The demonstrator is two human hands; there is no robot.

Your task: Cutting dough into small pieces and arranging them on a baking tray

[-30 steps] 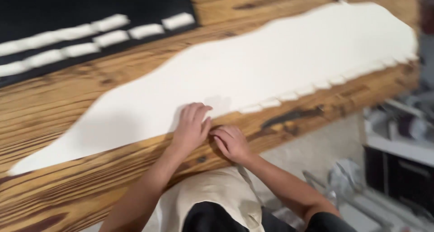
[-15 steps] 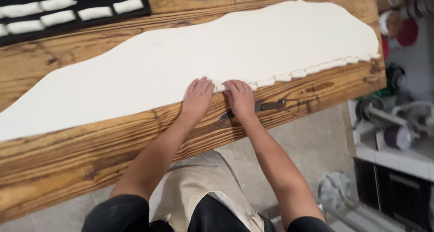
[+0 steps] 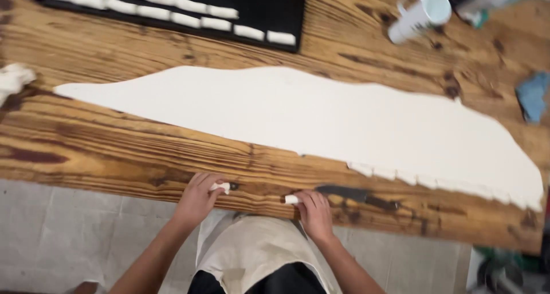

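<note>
While rows of cut white pieces (image 3: 172,13) already lay on the black tray (image 3: 269,4) at eleven o'clock, most of the dough sheet (image 3: 298,116) remained uncut, notched only along its four-o'clock edge. The left hand (image 3: 197,199) pinched one small dough piece (image 3: 220,187); the right hand (image 3: 314,209) pinched another piece (image 3: 291,199), beside a knife (image 3: 355,195) on the wooden table (image 3: 114,151).

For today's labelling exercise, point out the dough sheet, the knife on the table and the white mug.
dough sheet (image 3: 298,113), head view, middle of its flat top.
knife (image 3: 344,192), head view, middle of the dark blade.
white mug (image 3: 421,16), head view, its side wall.
</note>
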